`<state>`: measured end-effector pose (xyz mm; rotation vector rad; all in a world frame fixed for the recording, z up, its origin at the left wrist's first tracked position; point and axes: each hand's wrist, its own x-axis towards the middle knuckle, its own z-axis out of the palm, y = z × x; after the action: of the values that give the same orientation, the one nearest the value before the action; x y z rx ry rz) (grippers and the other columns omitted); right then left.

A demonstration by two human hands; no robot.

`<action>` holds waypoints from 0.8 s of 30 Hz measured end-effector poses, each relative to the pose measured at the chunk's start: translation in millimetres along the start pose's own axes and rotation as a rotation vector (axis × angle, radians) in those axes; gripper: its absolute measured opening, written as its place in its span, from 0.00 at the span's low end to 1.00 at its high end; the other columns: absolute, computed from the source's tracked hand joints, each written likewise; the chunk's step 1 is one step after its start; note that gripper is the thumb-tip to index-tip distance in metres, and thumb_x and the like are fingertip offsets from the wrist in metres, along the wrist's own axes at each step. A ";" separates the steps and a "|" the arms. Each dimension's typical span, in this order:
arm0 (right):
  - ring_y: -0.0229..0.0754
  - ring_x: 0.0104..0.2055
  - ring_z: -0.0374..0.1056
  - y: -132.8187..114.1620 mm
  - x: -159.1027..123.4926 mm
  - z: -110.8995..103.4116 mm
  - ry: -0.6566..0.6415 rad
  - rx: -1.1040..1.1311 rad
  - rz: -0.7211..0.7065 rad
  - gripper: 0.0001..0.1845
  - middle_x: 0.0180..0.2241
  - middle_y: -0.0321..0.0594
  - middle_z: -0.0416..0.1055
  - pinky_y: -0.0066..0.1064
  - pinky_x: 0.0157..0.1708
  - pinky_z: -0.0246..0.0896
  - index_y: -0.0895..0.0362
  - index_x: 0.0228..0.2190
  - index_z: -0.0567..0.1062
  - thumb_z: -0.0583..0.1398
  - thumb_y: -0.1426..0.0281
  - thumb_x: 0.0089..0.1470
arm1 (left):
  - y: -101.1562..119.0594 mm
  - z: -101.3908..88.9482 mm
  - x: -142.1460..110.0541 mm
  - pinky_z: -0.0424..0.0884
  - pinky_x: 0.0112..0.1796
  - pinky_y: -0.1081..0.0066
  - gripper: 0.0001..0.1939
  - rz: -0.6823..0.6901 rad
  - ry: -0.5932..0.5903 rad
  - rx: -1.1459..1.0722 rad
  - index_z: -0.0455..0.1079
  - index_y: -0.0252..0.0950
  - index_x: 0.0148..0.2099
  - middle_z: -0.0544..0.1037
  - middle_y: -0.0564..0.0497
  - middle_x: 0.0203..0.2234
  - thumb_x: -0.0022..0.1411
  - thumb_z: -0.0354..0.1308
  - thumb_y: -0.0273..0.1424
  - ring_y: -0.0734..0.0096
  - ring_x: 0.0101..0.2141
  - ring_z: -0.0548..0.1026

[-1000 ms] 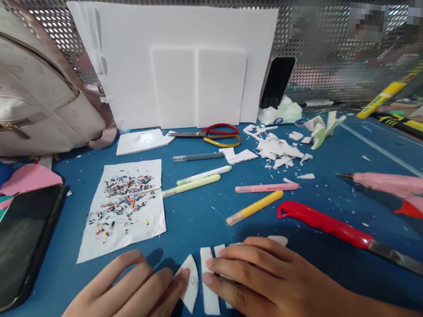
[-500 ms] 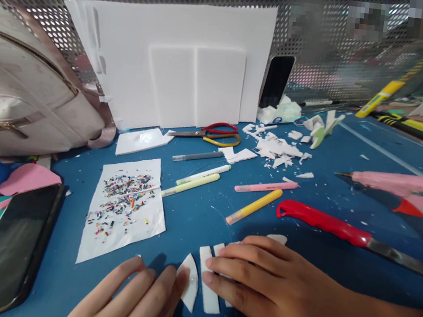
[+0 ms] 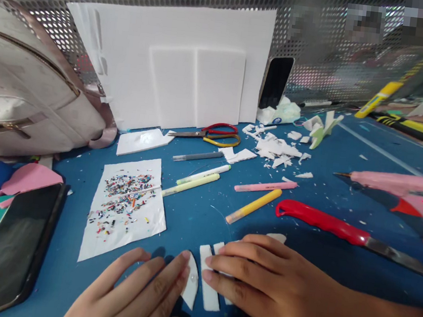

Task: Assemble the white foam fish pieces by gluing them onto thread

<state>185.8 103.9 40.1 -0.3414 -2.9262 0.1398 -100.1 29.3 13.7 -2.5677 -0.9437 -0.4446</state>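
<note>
Flanking a flat white strip (image 3: 210,291) pointing forward: left hand (image 3: 135,292), bunched fingers touching a curved white piece (image 3: 190,289) left of it, grip unclear; right hand (image 3: 284,291), fingers slightly parted, touching the strip.

Blue table (image 3: 192,222): open between speckled paper (image 3: 154,218) and yellow marker (image 3: 254,207).
Pink glue gun (image 3: 392,183): red-handled knife (image 3: 322,219) lies before right hand (image 3: 273,282).
Black phone (image 3: 9,237): just a narrow lane towards the paper.

Beads (image 3: 130,186) on paper (image 3: 155,223), pens (image 3: 191,185) to the right, scissors (image 3: 202,134) behind them, strip (image 3: 210,296) before them
</note>
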 end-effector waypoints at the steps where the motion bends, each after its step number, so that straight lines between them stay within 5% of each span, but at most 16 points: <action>1: 0.42 0.57 0.68 -0.1 0.1 0.0 0.000 0.003 0.001 0.24 0.59 0.38 0.73 0.34 0.58 0.57 0.57 0.61 0.69 0.56 0.63 0.67 | -1.6 0.5 -0.4 0.64 0.55 0.64 0.15 0.003 0.002 -0.017 0.74 0.36 0.57 0.76 0.55 0.57 0.77 0.49 0.32 0.70 0.45 0.76; 17: 0.41 0.59 0.66 -0.7 -2.5 1.6 -0.011 -0.026 0.010 0.24 0.60 0.34 0.71 0.36 0.59 0.54 0.55 0.62 0.67 0.53 0.63 0.69 | -3.2 2.4 -0.1 0.64 0.53 0.63 0.15 -0.060 0.005 -0.114 0.73 0.37 0.59 0.77 0.57 0.56 0.76 0.51 0.31 0.70 0.44 0.76; 24: 0.42 0.58 0.67 -1.5 -2.0 1.0 -0.013 -0.046 0.005 0.23 0.59 0.34 0.72 0.36 0.58 0.55 0.55 0.61 0.68 0.52 0.62 0.70 | -2.4 -2.4 1.4 0.64 0.53 0.63 0.13 -0.101 0.091 -0.128 0.76 0.36 0.53 0.81 0.55 0.47 0.75 0.52 0.28 0.70 0.43 0.75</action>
<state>187.2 101.9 38.9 -0.3562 -2.9458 0.0763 -101.1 30.7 16.9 -2.5953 -1.0464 -0.6649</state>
